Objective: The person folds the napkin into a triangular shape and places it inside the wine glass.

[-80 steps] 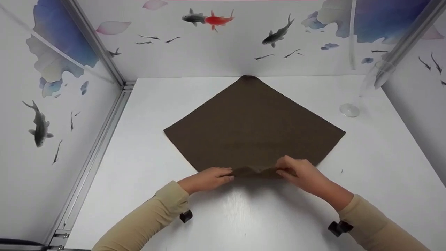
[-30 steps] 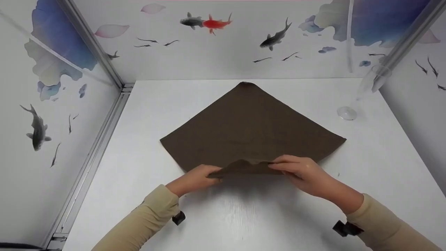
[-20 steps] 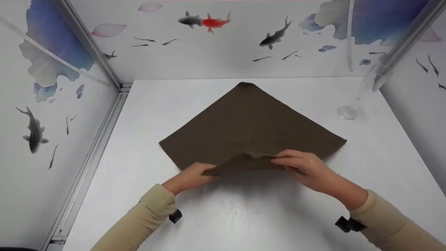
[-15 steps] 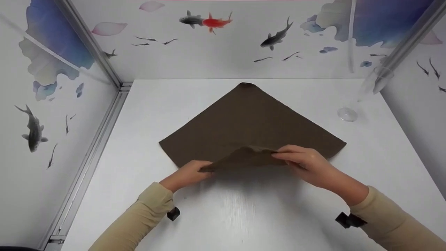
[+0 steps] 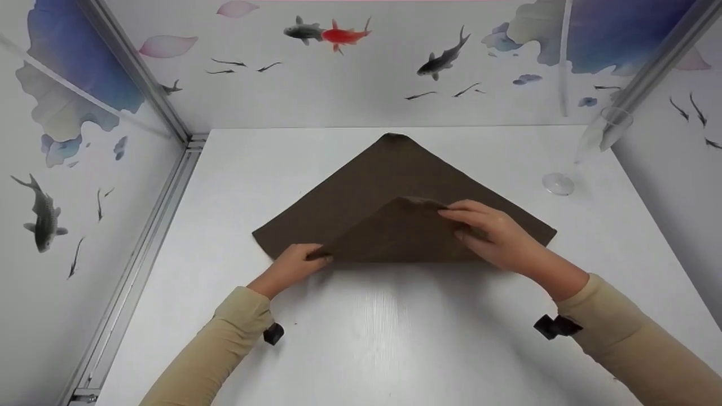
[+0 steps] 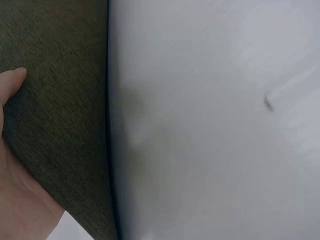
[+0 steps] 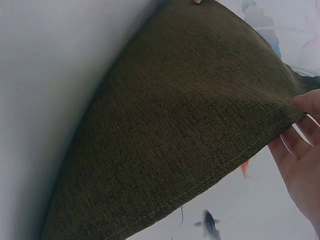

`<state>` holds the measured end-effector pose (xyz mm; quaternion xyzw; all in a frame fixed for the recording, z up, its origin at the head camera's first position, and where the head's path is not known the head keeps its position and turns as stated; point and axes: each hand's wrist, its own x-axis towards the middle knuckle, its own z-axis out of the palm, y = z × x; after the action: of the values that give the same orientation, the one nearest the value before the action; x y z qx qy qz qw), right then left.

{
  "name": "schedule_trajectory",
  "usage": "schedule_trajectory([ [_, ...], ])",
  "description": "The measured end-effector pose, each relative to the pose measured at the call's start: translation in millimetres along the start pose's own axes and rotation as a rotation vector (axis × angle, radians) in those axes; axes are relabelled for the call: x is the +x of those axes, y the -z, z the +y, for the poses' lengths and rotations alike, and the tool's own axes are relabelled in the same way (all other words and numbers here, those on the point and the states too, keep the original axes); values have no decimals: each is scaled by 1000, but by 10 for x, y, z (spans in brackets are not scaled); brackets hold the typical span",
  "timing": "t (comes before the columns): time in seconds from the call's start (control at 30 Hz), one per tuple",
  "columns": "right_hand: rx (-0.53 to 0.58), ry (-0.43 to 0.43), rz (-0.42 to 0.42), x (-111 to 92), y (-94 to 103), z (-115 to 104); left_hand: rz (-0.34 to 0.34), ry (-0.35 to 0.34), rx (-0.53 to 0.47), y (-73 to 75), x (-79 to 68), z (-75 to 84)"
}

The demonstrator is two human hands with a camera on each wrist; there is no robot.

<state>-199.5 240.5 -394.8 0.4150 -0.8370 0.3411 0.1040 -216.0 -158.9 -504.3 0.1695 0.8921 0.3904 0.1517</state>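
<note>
A dark brown cloth napkin (image 5: 361,192) lies cornerwise on the white table, its near part lifted and turned up toward the far corner. At the left end of the lifted flap, my left hand (image 5: 290,268) pinches the edge, thumb on the near face. My right hand (image 5: 499,237) pinches the flap's upper edge to the right, higher than the left. In the left wrist view the thumb of the left hand (image 6: 15,190) presses on the napkin (image 6: 60,110). The right wrist view has the right hand (image 7: 300,160) gripping the hemmed edge of the napkin (image 7: 175,120).
A clear stemmed glass (image 5: 558,184) stands at the back right of the white table (image 5: 372,338), its bowl near the side wall. Walls printed with fish and leaves enclose the table at the back (image 5: 350,84) and both sides. Metal rails (image 5: 141,248) run along the left edge.
Both hands have raised the napkin's near edge and carried it away from the body, folding the flap upward. The left hand has moved left along the edge; the right hand has risen further.
</note>
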Motion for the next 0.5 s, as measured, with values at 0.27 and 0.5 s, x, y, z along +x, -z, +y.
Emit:
schedule_trajectory([
  [0.27, 29, -54, -6, 55, 36, 27, 7, 15, -7, 49, 59, -83],
  [0.5, 38, -36, -12, 43, 65, -59, -21, 24, -30, 68, 49, -80],
])
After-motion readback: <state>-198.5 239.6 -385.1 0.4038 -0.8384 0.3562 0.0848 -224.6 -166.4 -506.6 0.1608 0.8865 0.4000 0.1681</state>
